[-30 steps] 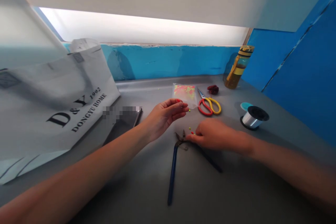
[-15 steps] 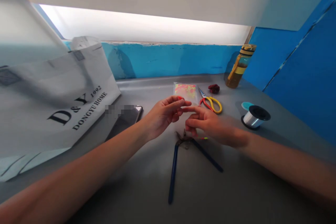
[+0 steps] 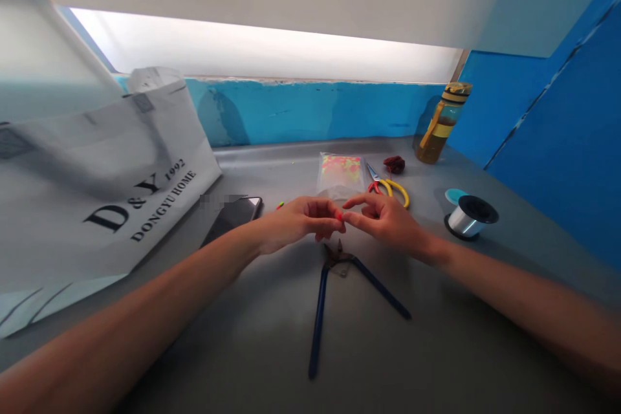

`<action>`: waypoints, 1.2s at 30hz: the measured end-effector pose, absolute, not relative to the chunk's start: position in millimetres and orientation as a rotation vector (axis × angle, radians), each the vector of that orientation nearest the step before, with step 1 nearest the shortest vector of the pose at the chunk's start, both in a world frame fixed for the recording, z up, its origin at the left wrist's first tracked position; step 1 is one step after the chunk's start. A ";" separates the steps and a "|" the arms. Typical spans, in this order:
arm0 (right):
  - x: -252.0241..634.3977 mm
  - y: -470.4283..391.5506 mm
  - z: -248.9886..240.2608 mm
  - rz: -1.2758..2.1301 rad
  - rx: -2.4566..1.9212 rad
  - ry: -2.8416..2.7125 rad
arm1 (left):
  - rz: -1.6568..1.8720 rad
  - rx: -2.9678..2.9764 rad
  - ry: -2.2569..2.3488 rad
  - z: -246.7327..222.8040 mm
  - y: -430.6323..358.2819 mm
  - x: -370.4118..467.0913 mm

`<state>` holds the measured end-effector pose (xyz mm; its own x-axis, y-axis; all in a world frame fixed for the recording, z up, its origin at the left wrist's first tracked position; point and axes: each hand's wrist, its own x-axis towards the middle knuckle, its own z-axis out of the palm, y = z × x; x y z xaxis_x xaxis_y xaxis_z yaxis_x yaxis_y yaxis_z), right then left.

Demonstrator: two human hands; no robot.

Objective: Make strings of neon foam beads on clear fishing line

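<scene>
Near the middle, my left hand [image 3: 301, 220] is closed in a pinch on a small red piece, perhaps a bead [image 3: 339, 215]. My right hand [image 3: 383, 218] meets it from the other side, thumb and index finger bent together at the red piece; what they grip is too small to make out. A tiny green and red piece [image 3: 280, 205] shows just beyond my left wrist. Below both hands, pliers with blue handles [image 3: 317, 323] lie spread on the grey table [image 3: 252, 343].
Behind my hands lie a clear bag of red and yellow bits [image 3: 342, 170], yellow-handled scissors [image 3: 400, 193] and a dark red bundle [image 3: 394, 164]. At right are a spool of clear line [image 3: 468, 217], a teal disc [image 3: 456, 196] and a bottle [image 3: 439, 129]. A phone [image 3: 233, 217] and white bag [image 3: 160, 187] stand left.
Both hands have come slightly lower and turned, fingertips meeting at the red piece. A small bright piece beside my right hand no longer shows there; one now shows beyond my left wrist.
</scene>
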<state>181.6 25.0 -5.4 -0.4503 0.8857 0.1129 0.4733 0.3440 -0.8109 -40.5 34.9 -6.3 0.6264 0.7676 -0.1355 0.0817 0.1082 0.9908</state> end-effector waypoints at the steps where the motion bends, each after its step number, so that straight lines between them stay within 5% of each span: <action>1: 182.3 25.4 -6.5 0.991 -1.157 -2.073 | 0.540 1.410 0.781 -6.2 35.1 -41.5; 19: 178.9 23.2 -18.2 1.309 -1.015 -2.197 | 0.330 1.495 0.818 -15.3 38.3 -41.9; 36: 178.0 21.5 -21.4 1.259 -0.993 -2.215 | 0.332 1.442 0.771 -17.5 40.4 -42.1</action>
